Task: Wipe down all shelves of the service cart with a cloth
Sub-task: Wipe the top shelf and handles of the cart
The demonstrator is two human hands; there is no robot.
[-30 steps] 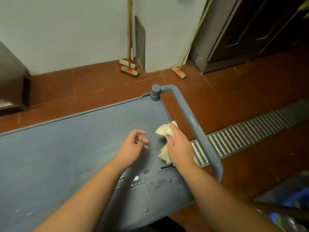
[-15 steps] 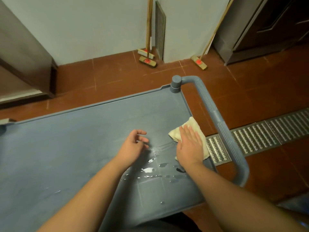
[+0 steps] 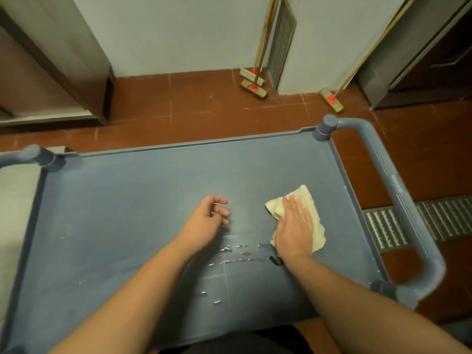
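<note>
The grey-blue top shelf of the service cart (image 3: 132, 200) fills the lower part of the view. A pale yellow cloth (image 3: 315, 218) lies flat on its right half. My right hand (image 3: 293, 227) presses palm-down on the cloth, fingers spread. My left hand (image 3: 207, 221) hovers just left of it, empty, fingers loosely curled. Water drops (image 3: 229, 254) glisten on the shelf between and below the hands. The lower shelves are hidden under the top one.
The cart's handle (image 3: 398, 200) curves along the right side; another post (image 3: 46, 158) stands at the far left corner. Brooms (image 3: 252, 85) lean on the far wall. A metal floor drain grate (image 3: 434, 221) runs right of the cart on red tiles.
My right hand went from gripping the bunched cloth near the handle to pressing it flat on the shelf. The view widened leftward, showing the whole shelf. The left hand stayed put.
</note>
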